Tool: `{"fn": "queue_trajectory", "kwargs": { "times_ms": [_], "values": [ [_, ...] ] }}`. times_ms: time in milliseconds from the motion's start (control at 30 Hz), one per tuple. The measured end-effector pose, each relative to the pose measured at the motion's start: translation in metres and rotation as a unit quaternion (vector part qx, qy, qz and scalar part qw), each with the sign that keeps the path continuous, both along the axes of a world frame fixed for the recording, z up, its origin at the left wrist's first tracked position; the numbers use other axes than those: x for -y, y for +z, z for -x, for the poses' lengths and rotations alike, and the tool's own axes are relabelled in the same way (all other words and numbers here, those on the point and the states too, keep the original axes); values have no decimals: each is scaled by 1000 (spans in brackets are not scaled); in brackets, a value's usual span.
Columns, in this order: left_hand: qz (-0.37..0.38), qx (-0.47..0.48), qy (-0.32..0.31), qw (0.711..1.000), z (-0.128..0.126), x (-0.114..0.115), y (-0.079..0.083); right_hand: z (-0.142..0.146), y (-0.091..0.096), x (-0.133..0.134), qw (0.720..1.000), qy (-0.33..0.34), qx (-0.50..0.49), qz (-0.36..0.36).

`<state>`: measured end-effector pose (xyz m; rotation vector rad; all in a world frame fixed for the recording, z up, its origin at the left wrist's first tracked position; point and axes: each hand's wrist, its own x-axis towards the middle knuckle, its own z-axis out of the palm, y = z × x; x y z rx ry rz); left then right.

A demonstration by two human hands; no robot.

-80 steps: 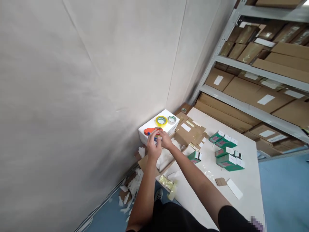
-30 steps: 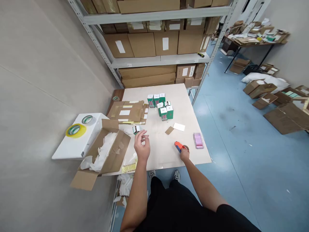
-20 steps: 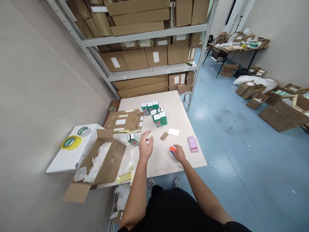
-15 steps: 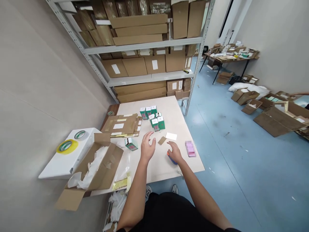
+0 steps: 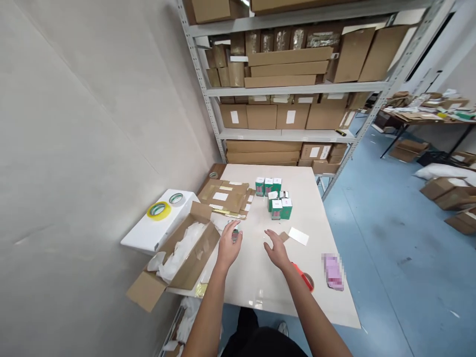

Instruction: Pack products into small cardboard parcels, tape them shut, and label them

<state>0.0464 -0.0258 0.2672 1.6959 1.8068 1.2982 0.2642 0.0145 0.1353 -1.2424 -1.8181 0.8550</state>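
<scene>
My left hand (image 5: 229,248) is open, fingers and thumb apart, above the table's left half. Partly hidden behind its fingers is a single green-and-white box (image 5: 235,235); I cannot tell whether they touch. My right hand (image 5: 277,251) is also open and holds nothing, with a small brown cardboard piece (image 5: 284,236) and a white card (image 5: 298,236) just beyond it. Beside my right forearm lies a red tape dispenser (image 5: 302,276) with a roll of tape. Several green-and-white boxes (image 5: 276,210) stand grouped farther back on the table (image 5: 256,277).
Flattened cardboard (image 5: 223,196) lies at the table's left. An opened carton (image 5: 199,255) with white packing paper stands near a white block (image 5: 163,230) bearing tape rolls. A pink item (image 5: 333,271) is by the right edge. Loaded shelving (image 5: 278,135) rises behind.
The view has turned left. Both hands have moved left over the table: the left one to the single green box, the right one away from the tape dispenser.
</scene>
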Motion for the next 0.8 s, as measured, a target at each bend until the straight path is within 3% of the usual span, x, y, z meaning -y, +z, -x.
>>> {"fn": "queue_trajectory", "kwargs": {
  "times_ms": [167,400,567,700,800],
  "values": [
    [23,55,33,998,70,-39,-20,60,5,-43,999,28,24,-3],
    [73,104,12,992,172,-152,-61,141,1,-133,994,59,83,-25],
    [136,164,-26,977,231,-212,-108,188,-38,-202,991,45,125,14],
    [199,225,-29,953,250,-223,-151,218,-82,-248,980,30,166,105],
    [193,251,-13,949,251,-222,-169,235,-111,-276,957,8,200,211]
  ]
}}
